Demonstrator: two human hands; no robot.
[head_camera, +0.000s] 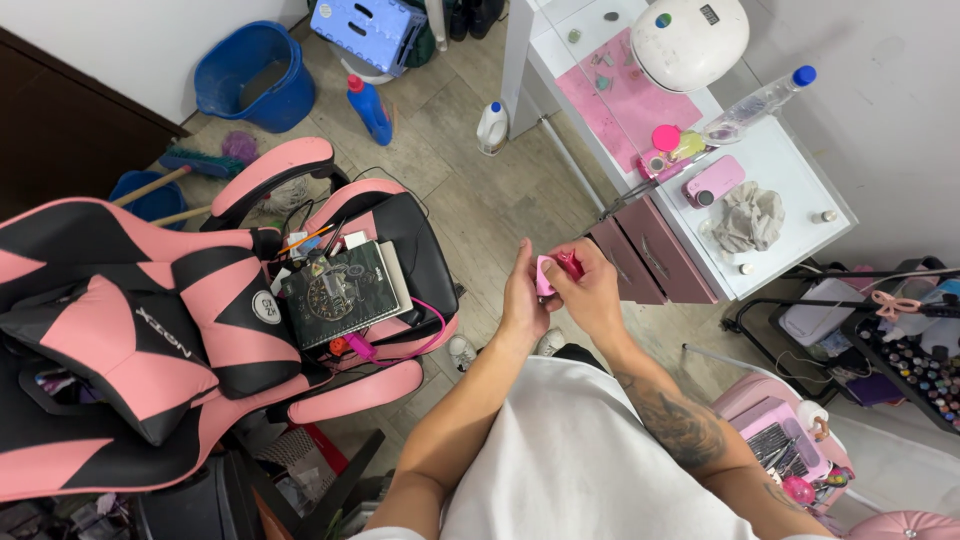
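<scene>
Together, our left hand (520, 298) and right hand (592, 290) close around a small pink object (545, 275) with a red part (571, 264) showing between the fingers, held up in front of our white shirt (580, 460). To the left of the grip stands a pink-and-black chair (150, 340) stacked with a dark book (335, 295). To its right is a white table (790, 170) with a crumpled grey cloth (748, 217).

White desk (790, 160) bears pink mat (625, 100), crumpled cloth (750, 218).
</scene>
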